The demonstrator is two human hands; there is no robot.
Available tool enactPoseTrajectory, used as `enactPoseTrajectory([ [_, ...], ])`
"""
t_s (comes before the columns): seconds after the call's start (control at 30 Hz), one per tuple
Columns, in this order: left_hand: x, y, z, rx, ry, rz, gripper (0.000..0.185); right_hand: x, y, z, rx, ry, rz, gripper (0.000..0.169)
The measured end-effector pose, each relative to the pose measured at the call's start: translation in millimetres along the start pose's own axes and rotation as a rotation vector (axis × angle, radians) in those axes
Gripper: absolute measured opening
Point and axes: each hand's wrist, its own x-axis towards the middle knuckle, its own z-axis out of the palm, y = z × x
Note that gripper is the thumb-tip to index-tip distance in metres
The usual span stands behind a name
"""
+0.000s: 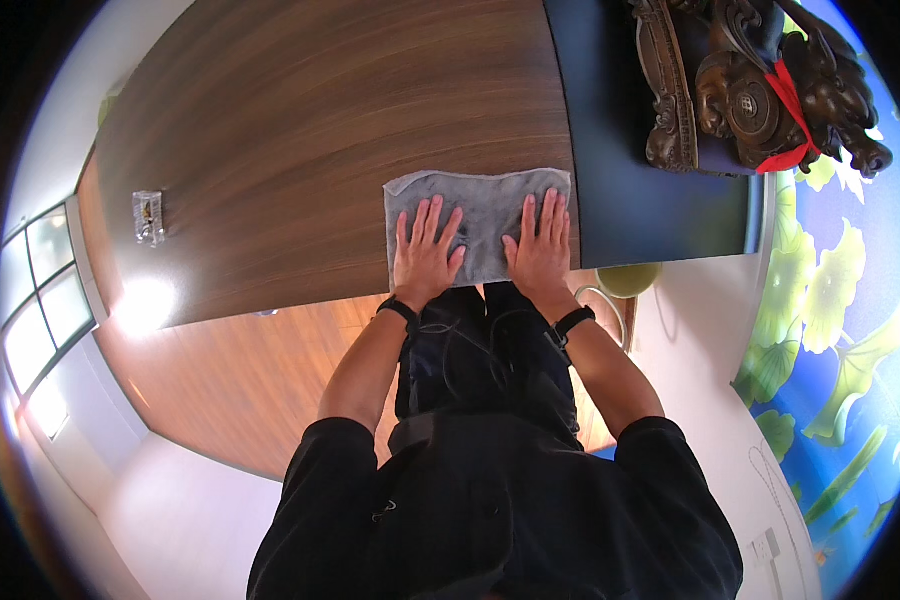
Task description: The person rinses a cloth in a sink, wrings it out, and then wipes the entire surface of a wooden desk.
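A grey cloth point(487, 217) lies spread flat on a dark wood-grain tabletop point(345, 135), close to its front edge and beside the black panel. On the cloth's left half rests my left hand point(426, 251), palm down with the fingers apart. My right hand point(541, 247) lies palm down on the right half, its fingers spread too. Neither hand grips the fabric. The cloth's upper left corner is slightly folded over. Each wrist wears a black band.
On the black panel point(660, 217) at the right stands a dark carved animal figure point(765, 105) with a red ribbon point(791, 120). A small clear packet point(148, 217) lies at the tabletop's left end. A green round object point(628, 279) sits below the panel's front edge.
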Motion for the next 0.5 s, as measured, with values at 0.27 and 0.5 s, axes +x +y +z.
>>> enactPoseTrajectory([
  [0.27, 3.4, -3.5, -2.2, -0.022, -0.022, 0.006, 0.067, 14.4, -25.4, -1.5, 0.076, -0.02, 0.028, 0.074],
  [0.5, 5.3, 0.9, -4.1, -0.113, -0.028, 0.113, 0.065, 5.9, -9.7, 1.1, -0.025, -0.012, 0.085, 0.07],
])
